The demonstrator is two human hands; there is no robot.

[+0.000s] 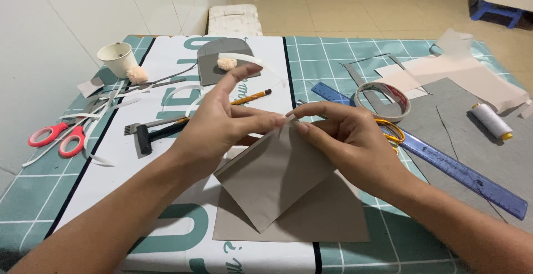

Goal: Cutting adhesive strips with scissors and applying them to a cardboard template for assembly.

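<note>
Green cutting mat (344, 57) covers your table, and the folded grey sheet (277, 179) lies at its near edge, the upper flap raised. Your left hand (219, 124) and right hand (347, 135) both pinch the flap's top corner, fingers nearly closed. Keep the pinch light, line the edges first, then press the crease from the middle outward.

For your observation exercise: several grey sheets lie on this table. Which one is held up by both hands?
The folded grey sheet in the middle: left hand and right hand pinch its raised top corner. The others lie flat, untouched.
</note>
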